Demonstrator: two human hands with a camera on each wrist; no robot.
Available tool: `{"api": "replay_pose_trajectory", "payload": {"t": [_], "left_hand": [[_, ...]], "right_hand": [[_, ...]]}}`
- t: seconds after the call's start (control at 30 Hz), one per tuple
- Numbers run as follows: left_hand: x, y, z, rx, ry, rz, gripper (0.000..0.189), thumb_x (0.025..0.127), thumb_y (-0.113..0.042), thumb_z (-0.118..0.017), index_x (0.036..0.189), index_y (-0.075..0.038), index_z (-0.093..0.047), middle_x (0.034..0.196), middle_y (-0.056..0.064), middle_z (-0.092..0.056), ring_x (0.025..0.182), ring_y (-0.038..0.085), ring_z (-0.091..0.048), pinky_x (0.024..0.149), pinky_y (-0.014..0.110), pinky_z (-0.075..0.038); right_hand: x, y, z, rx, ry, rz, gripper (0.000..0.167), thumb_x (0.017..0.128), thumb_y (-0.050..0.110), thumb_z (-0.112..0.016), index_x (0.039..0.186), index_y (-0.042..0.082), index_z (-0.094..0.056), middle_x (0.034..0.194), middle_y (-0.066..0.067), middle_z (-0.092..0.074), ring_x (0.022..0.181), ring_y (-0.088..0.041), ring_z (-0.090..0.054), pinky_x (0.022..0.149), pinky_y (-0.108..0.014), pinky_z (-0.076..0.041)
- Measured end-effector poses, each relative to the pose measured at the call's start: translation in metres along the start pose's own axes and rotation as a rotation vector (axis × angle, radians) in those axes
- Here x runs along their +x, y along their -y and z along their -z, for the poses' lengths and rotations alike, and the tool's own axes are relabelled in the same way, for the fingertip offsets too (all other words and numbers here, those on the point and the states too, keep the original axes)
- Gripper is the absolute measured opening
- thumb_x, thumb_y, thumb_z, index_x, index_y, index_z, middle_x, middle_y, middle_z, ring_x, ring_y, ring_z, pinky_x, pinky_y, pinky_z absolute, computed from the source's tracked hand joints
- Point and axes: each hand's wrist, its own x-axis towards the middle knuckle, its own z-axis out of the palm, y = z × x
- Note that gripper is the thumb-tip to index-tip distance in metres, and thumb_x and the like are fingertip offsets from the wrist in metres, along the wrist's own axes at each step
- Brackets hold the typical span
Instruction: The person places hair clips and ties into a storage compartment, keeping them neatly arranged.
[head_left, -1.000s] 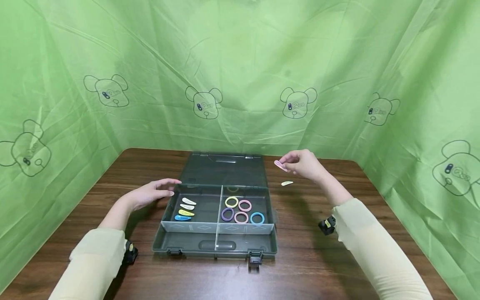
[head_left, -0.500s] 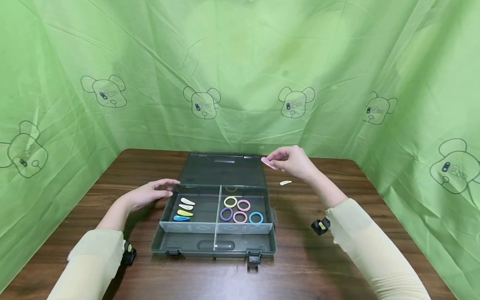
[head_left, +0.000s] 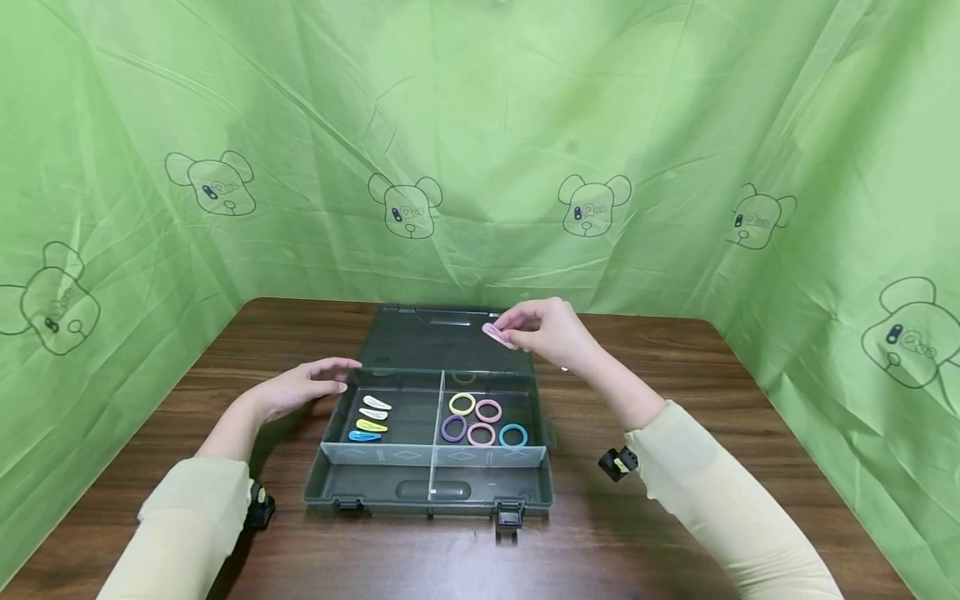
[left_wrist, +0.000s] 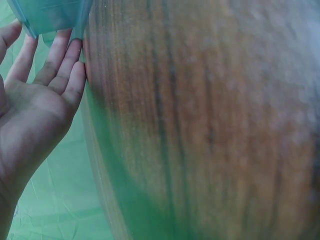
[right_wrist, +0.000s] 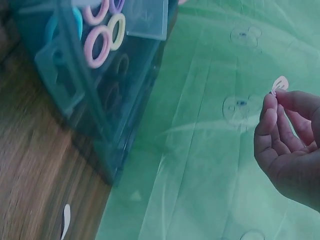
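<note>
A pink snap hair clip (head_left: 497, 334) is pinched between the thumb and fingertips of my right hand (head_left: 551, 332), held above the box's opened lid (head_left: 442, 337). The same hair clip (right_wrist: 280, 84) shows at the fingertips in the right wrist view. My left hand (head_left: 303, 387) touches the left side of the dark see-through box (head_left: 315, 479), its fingers relaxed. In the box's back left compartment lie several hair clips, with a yellow clip (head_left: 371, 425) and a blue clip (head_left: 364, 436) nearest the front. Several hair ties, including a purple one (head_left: 453, 442), lie in the back right compartment.
A pale hair clip (right_wrist: 66, 220) lies on the wooden table (head_left: 480, 567) to the right of the box, mostly hidden by my right wrist in the head view. Two latches, one a black latch (head_left: 510, 515), line the box's front edge. Green cloth (head_left: 480, 125) surrounds the table.
My right hand has carried the pink hair clip leftward, from over the table to over the lid. My left hand stays at the box's side.
</note>
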Motion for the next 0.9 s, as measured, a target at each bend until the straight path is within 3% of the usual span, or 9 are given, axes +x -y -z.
{"api": "replay_pose_trajectory", "payload": {"t": [0.43, 0.9], "left_hand": [[0.0, -0.002, -0.001, -0.002, 0.005, -0.014, 0.051, 0.094, -0.026, -0.058, 0.141, -0.013, -0.042, 0.146, 0.019, -0.035, 0.134, 0.037, -0.03, 0.106, 0.051, -0.025], [0.001, -0.002, -0.001, -0.02, 0.0, 0.002, 0.051, 0.095, -0.022, -0.057, 0.141, -0.009, -0.04, 0.144, 0.019, -0.037, 0.132, 0.036, -0.033, 0.106, 0.048, -0.026]], "right_hand": [[0.007, 0.017, -0.047, -0.04, 0.108, 0.143, 0.01, 0.082, 0.007, -0.071, 0.091, 0.011, -0.074, 0.08, 0.002, -0.071, 0.07, -0.006, -0.065, 0.065, -0.022, -0.051], [0.017, 0.009, -0.102, -0.129, 0.245, 0.186, 0.009, 0.083, 0.008, -0.07, 0.087, 0.014, -0.074, 0.075, 0.007, -0.07, 0.068, 0.001, -0.061, 0.065, -0.016, -0.049]]}}
